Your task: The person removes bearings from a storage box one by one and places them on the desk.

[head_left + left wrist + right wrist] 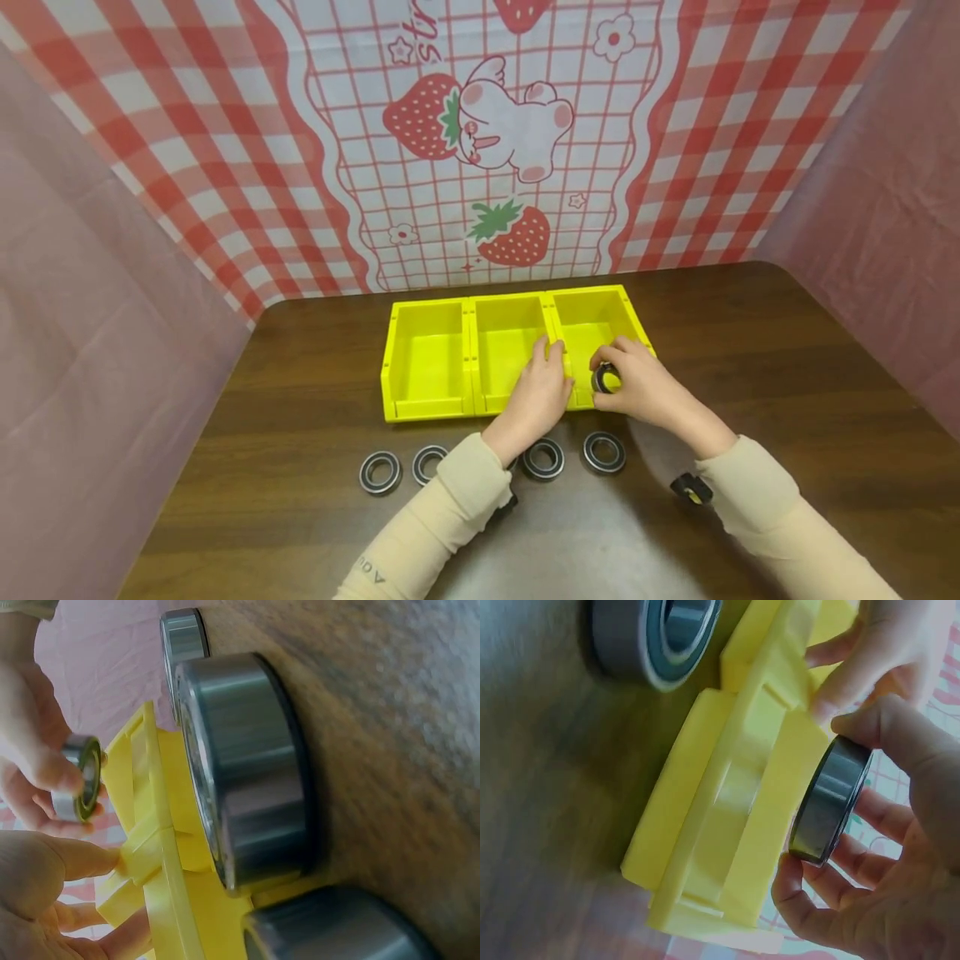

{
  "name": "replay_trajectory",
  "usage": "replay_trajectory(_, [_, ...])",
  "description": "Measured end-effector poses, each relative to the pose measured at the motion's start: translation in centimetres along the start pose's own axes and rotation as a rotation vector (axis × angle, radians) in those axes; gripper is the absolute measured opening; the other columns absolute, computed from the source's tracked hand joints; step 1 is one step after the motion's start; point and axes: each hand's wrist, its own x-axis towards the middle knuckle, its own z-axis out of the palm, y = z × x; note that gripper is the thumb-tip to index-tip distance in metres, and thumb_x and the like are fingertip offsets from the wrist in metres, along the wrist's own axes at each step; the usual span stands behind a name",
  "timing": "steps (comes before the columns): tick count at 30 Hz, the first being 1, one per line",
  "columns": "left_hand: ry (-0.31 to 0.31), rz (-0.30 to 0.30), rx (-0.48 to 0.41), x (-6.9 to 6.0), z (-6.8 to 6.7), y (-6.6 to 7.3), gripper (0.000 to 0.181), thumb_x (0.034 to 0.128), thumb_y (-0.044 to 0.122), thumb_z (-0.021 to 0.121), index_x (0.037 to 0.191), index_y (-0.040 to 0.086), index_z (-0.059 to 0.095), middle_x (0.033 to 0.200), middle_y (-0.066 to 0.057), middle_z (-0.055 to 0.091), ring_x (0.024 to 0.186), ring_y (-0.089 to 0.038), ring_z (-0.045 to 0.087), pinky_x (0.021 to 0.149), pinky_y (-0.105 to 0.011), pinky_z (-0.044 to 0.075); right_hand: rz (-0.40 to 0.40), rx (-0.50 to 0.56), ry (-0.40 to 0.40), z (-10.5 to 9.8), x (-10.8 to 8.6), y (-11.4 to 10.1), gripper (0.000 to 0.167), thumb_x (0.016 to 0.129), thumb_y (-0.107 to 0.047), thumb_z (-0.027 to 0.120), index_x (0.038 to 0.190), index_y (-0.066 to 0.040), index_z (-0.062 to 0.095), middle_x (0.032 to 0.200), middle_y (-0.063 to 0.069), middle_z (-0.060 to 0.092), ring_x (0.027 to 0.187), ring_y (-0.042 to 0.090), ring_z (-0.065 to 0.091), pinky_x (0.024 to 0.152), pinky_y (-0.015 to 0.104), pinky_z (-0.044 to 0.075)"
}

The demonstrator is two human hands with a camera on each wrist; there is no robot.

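A yellow three-compartment bin [431, 408] stands on the table. My right hand [637, 383] pinches a ball bearing [831, 799] between thumb and fingertips, tilted on its edge, over the front of the right compartment. Beside it, my left hand [534, 400] grips the divider between the middle and right compartments, its thumb near the front rim, as the left wrist view shows. More bearings lie flat before the bin: one at the right [603, 452], one beside it [543, 459], and one at the far left [378, 472]. The left forearm partly hides others.
The brown wooden table [300, 367] runs to a red-and-white checked cloth [510, 50] behind the bin. Pink cloth [97, 333] hangs at both sides. Black wrist-camera mounts [692, 489] stick out below the sleeves.
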Motion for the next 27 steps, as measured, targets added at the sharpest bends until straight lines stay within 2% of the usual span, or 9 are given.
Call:
replay_trajectory(6, [0.003, 0.003, 0.000, 0.1, 0.1, 0.1, 0.052, 0.0865, 0.020, 0.061, 0.130, -0.001, 0.041, 0.133, -0.021, 0.038, 0.086, -0.027, 0.063, 0.070, -0.029, 0.053, -0.004, 0.042, -0.057, -0.6, -2.0, 0.0, 0.035, 0.062, -0.015, 0.078, 0.091, -0.006, 0.062, 0.086, 0.004, 0.051, 0.076, 0.018, 0.046, 0.068, 0.033, 0.042])
replay_trajectory(15, [0.021, 0.002, -0.013, 0.0, 0.3, -0.2, 0.051, 0.0862, 0.020, 0.061, 0.129, 0.000, 0.042, 0.134, -0.021, 0.039, 0.087, -0.027, 0.064, 0.072, -0.031, 0.053, -0.062, -0.001, -0.113, -0.7, -5.1, 0.6, 0.035, 0.058, -0.010, 0.078, 0.089, -0.008, 0.063, 0.086, 0.001, 0.055, 0.079, 0.018, 0.051, 0.072, 0.037, 0.045])
replay_trajectory(27, [-0.004, -0.015, -0.033, 0.0, 0.1, -0.1, 0.052, 0.0866, 0.020, 0.061, 0.130, 0.001, 0.041, 0.135, -0.020, 0.038, 0.090, -0.027, 0.063, 0.074, -0.031, 0.053, -0.020, 0.013, -0.177, 0.7, -7.0, 1.7, 0.037, 0.056, -0.015, 0.082, 0.088, -0.009, 0.062, 0.087, 0.002, 0.056, 0.079, 0.018, 0.053, 0.069, 0.034, 0.045])
